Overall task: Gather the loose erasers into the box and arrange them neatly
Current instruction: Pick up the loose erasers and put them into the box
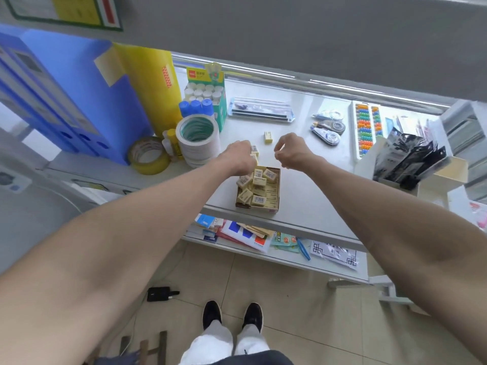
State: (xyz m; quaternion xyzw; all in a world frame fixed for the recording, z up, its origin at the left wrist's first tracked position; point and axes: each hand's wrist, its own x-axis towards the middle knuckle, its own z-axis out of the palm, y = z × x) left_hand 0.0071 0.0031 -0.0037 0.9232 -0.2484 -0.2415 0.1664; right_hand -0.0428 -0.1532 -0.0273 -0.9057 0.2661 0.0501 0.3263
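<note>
A: What is sitting at the far left of the table (303, 196)?

B: Blue file boxes (60, 96), a tall yellow roll (150, 85), a brown tape ring (149, 155) and a stack of white tape rolls (198, 138).

A: And the left hand (238, 156)?

B: It is reaching over the box's far left corner, its grip closing around a few loose erasers (254, 151); 2 are peeking out past the knuckles. How many it is holding I cannot tell.

A: Where is the box (259, 189)?

B: It is lying near the table's front edge, between the 2 forearms. Cream erasers are filling it, flat rows on the right side, tumbled ones heaped on the left.

A: Any other stray?

B: 1 eraser (268, 137) is lying alone on the table beyond the box, between the 2 hands, touching neither.

A: The right hand (290, 151)?

B: It is hovering just right of that eraser, above the box's far right corner, fingers curled into a narrow grip. Whether anything is sitting inside I cannot tell.

A: Further right?

B: Correction tapes (328, 129), then an abacus (365, 129).
</note>
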